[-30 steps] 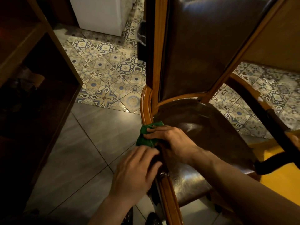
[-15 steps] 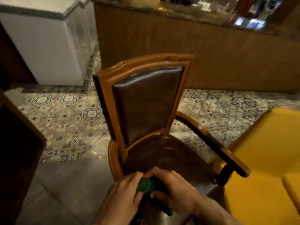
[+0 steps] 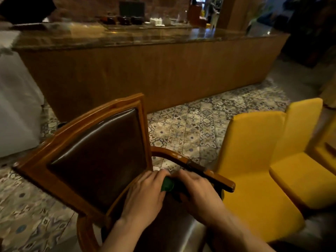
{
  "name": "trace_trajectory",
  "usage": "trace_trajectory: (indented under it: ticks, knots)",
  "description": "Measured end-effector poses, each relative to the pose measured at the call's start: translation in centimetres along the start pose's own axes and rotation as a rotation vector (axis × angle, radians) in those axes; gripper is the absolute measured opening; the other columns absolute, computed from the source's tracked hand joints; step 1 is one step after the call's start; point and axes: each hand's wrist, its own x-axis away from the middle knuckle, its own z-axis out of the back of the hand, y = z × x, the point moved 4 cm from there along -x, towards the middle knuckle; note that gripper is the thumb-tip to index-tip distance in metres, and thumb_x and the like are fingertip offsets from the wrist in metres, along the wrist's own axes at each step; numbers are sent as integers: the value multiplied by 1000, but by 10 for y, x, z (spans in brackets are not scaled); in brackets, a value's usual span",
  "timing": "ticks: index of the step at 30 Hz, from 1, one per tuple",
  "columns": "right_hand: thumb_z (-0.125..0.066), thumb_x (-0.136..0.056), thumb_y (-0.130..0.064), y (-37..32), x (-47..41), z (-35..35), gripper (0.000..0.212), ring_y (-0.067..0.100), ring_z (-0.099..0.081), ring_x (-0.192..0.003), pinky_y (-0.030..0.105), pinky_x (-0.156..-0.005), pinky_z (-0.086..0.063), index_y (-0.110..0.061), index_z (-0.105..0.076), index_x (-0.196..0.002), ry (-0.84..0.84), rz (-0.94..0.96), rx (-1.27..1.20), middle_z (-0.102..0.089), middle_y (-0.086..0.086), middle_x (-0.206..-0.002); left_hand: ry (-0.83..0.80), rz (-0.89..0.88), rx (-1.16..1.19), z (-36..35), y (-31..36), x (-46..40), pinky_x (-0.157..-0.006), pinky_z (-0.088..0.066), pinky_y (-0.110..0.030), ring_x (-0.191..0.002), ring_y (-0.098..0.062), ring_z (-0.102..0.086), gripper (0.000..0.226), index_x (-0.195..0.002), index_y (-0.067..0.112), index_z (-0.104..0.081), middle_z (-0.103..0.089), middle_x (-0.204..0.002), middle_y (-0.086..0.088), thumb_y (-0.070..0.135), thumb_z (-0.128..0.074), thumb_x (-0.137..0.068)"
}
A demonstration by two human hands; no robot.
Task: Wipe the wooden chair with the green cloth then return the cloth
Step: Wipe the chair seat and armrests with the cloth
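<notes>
Both hands moved one green cloth along one wooden chair

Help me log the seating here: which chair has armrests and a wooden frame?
The brown leather-padded wooden chair under both hands, left hand and right hand. The two yellow chairs beside it are fully upholstered, armless.

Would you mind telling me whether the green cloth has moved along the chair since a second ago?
Yes. The green cloth has gone from the seat's left wooden rim across to the right, near the armrest.
</notes>
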Motion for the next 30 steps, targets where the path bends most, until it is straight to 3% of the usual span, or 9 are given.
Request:
trace_trajectory:
  ticks: [7, 12, 16, 22, 27, 30]
  knots:
    - [-62, -86, -21, 87, -17, 11, 52, 13, -58, -103, 32, -79, -53, -39, -47, -132, 97, -60, 54, -61, -14, -117, -74, -81, -65, -53, 31, -77, -105, -41, -28, -124, -10, -53, 52, -131, 38, -45, -60, -131, 15, 24, -70, -88]
    - [-68, -88, -22, 135, -37, 12, 50, 13, -59, -98, 34, -73, -54, -39, -49, -131, 109, -101, 49, -61, -14, -115, -136, -93, -79, -85, 33, -123, -104, -43, -28, -121, -8, -55, 49, -127, 38, -47, -62, -125, 17, 23, -70, -86]
    - [-64, -90, -20, 164, -50, -1, 47, 13, -58, -102, 36, -77, -54, -38, -49, -131, 113, -148, 56, -61, -14, -119, -143, -94, -34, -113, 22, -143, -108, -42, -29, -124, -5, -51, 48, -133, 39, -43, -59, -129, 18, 30, -65, -91]
    - [-69, -85, -12, 202, -67, -29, 52, 19, -58, -95, 34, -71, -53, -29, -55, -132, 202, -336, 68, -65, -4, -117, -197, -115, -29, -150, -27, -170, -125, -17, -34, -151, -3, -19, 62, -154, 35, -25, -30, -161, 17, 54, -43, -98]
    - [-70, -84, -9, 229, -90, -54, 51, 22, -56, -93, 31, -69, -44, -23, -59, -131, 294, -461, 150, -65, 1, -115, -192, -105, -100, -177, -82, -217, -127, -6, -37, -154, -7, -8, 65, -159, 25, -19, -21, -167, 7, 55, -29, -102]
    - [-68, -88, -11, 243, -109, -81, 48, 25, -55, -97, 37, -73, -48, -22, -59, -133, 313, -531, 188, -64, 3, -118, -218, -122, -163, -204, -110, -250, -125, 4, -34, -155, -11, 1, 70, -161, 21, -12, -11, -169, 2, 55, -25, -101]
